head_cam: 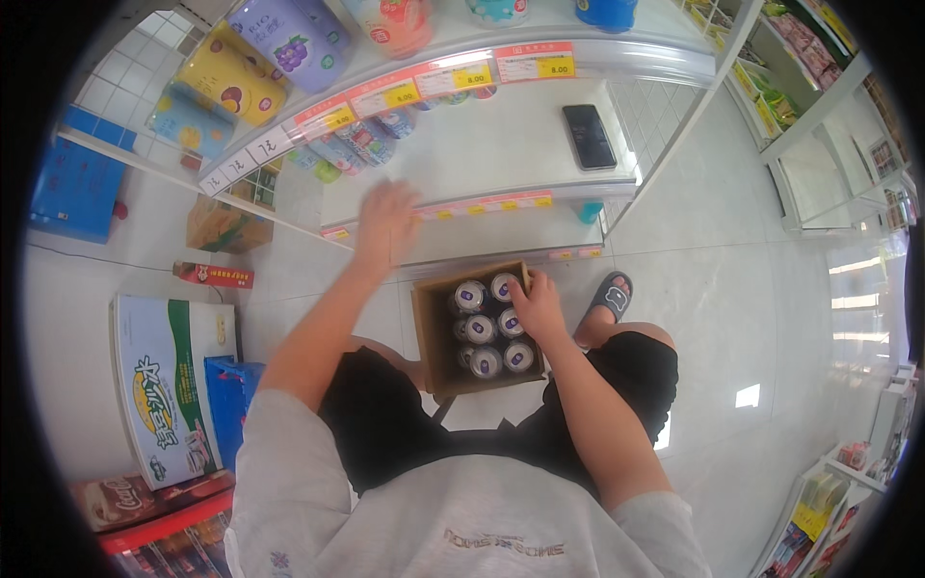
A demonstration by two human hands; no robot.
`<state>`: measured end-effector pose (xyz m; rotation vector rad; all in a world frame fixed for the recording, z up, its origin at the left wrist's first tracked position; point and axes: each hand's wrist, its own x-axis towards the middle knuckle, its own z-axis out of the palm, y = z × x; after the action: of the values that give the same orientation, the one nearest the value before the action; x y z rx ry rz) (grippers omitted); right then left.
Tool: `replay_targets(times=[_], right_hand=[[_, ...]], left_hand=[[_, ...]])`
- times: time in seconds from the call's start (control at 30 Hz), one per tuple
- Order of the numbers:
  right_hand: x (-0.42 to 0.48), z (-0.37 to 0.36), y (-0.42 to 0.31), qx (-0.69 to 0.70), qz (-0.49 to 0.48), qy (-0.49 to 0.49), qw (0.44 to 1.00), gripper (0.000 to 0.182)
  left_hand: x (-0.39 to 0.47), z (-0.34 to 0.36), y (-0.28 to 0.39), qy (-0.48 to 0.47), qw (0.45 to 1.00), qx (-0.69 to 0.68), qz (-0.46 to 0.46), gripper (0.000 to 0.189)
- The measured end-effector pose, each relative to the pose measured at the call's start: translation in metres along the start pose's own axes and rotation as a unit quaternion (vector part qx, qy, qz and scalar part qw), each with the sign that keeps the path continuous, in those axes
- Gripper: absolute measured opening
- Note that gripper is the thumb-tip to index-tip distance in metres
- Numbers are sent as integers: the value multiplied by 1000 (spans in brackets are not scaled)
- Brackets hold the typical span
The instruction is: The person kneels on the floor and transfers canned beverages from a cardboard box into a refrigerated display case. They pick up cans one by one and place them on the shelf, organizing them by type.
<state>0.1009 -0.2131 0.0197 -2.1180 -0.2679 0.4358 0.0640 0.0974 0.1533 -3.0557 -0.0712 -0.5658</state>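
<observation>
My left hand (390, 217), blurred, is over the front edge of a white shelf (477, 155), with nothing seen in it. Small drink cans (365, 143) stand in a group on that shelf, just beyond the hand. My right hand (540, 307) grips the upper right rim of an open cardboard box (426, 339), its thumb inside beside a can. The box is between my knees and holds several upright cans (480, 329) with silver lids and purple tabs. A dark smartphone (590, 137) lies at the right end of the shelf.
Large cans (289, 43) line the upper shelf, above price tags (535, 61). A lower shelf (498, 231) holds a teal object (590, 212). Cartons (170, 390) and a blue box (76, 184) are at left. Stocked racks (780, 79) stand at right. My sandalled foot (611, 300) is beside the box.
</observation>
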Motion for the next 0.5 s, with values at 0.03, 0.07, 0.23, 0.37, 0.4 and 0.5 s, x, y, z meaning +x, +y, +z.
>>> replay_targets(times=[0.03, 0.07, 0.23, 0.37, 0.4, 0.5], right_hand=[[0, 0, 0, -3, 0, 2, 1000, 62], [0, 0, -1, -5, -1, 3, 1000, 62], [1, 1, 2, -21, -3, -5, 1000, 63], [-1, -4, -6, -27, 13, -21, 999, 64], [-2, -5, -7, -26, 14, -22, 999, 65], [-3, -8, -8, -28, 14, -24, 999, 65]], left_hand=[[-19, -3, 20, -24, 998, -50, 8, 39], [-38, -8, 42, -49, 994, -98, 14, 36], [-117, -13, 132, -200, 952, -228, -31, 46], [-144, -7, 148, -287, 946, -151, 4, 60], [-147, -7, 150, -290, 948, -133, 9, 62], [-155, -3, 142, -216, 970, -73, 85, 66]])
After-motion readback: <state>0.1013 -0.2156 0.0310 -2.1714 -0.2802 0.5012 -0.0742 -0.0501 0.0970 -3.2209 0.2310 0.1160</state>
